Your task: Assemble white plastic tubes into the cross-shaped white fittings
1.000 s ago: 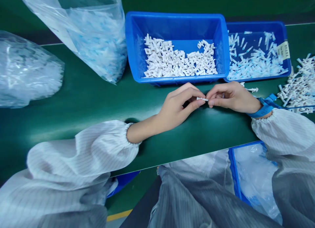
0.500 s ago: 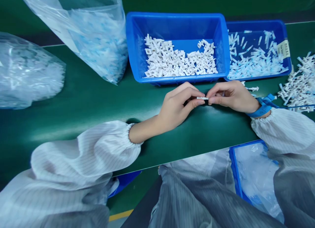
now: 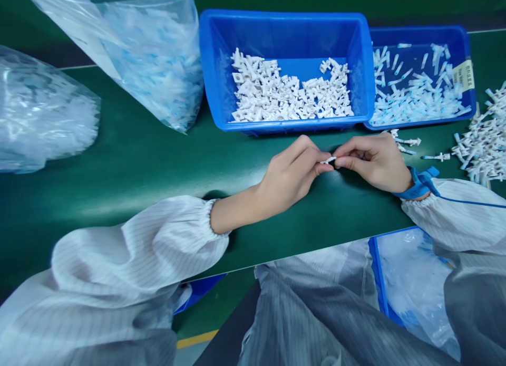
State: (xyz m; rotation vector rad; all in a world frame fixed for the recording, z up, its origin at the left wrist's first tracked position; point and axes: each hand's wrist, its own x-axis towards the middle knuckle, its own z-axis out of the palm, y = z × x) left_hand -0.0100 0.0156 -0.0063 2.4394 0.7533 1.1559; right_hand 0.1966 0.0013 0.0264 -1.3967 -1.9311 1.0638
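Note:
Between my fingertips is a small white plastic fitting (image 3: 328, 160), just above the green tabletop. My left hand (image 3: 294, 173) pinches it from the left side. From the right, the thumb and forefinger of my right hand (image 3: 375, 159) close on its other end; whatever part lies inside that pinch is hidden. Directly behind my hands stands a blue bin (image 3: 286, 127) with many white plastic fittings (image 3: 292, 94) inside. Beside it a shallower blue tray (image 3: 419, 124) holds slim tubes with pale-blue ends (image 3: 425, 94).
At the right lies a heap of joined white-and-blue pieces (image 3: 486, 139), with a single piece (image 3: 436, 157) closer to my wrist. Clear bags of parts, one tall (image 3: 158, 60) and one low (image 3: 47, 113), sit at the left. Below the table edge is a blue crate (image 3: 380, 271) containing plastic bags.
The white fitting has tilted slightly between my fingers. My right hand has turned a little and its wrist has dropped. The view has shifted slightly.

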